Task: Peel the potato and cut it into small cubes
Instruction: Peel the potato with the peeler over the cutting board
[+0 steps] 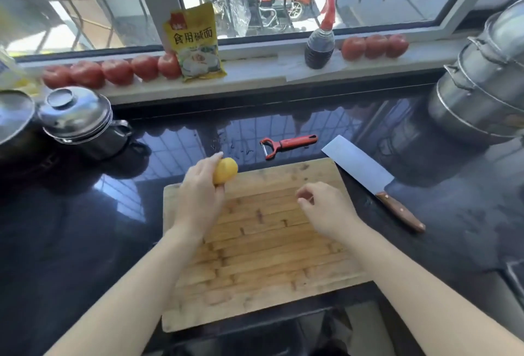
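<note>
1. Potato (226, 170): one, yellow and smooth, is sitting in the left hand (200, 188), whose fingers are curling round it, at the far left corner of the cutting board (255, 270).
2. Right hand (326, 208) is hovering over the board's right part, fingers loosely curled and holding nothing.
3. One red peeler (285, 144) is lying on the dark counter (71, 228) just beyond the board; one cleaver (368, 177) with a wooden handle is lying just beside the board's right edge.
4. Eight tomatoes are lining the windowsill: five on the left (116, 72), three on the right (374, 46).
5. One yellow packet (195, 43) is standing between them, reading "食用碱面"; one dark bottle (320, 49) with a red cap is standing near it.
6. Steel pots are sitting left (82, 123) and right (482, 86).
</note>
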The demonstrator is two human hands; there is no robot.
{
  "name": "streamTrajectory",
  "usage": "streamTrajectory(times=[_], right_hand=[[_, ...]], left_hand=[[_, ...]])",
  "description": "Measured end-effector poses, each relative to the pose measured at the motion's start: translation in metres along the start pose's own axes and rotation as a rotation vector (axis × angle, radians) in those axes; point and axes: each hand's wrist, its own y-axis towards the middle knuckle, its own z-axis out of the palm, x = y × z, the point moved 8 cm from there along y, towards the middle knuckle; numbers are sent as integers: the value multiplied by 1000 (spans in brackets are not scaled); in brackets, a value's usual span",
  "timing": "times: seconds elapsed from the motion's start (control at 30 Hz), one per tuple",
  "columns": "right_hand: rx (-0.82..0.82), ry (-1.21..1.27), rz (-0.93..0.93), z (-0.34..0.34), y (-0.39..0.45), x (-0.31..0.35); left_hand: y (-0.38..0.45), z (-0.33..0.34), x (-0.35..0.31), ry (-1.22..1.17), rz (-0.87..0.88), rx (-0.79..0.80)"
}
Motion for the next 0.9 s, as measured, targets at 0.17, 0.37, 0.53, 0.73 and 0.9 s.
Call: streamTrajectory(times=[0.17,0.37,0.53,0.73,0.9], right_hand=[[16,86,30,27,-26,-12],[43,56,6,40,-32,-16],[-146,54,-3,-2,50,-22],[-151,-411,-197,-4,166,4],[-156,-603,-301,21,198,6]], left_hand=[[-104,17,18,306,295,-27],[-143,48,14,342,385,213],[-106,30,50,86,-46,100],[-108,35,72,-68,-200,8],[-108,36,79,-50,-199,10]])
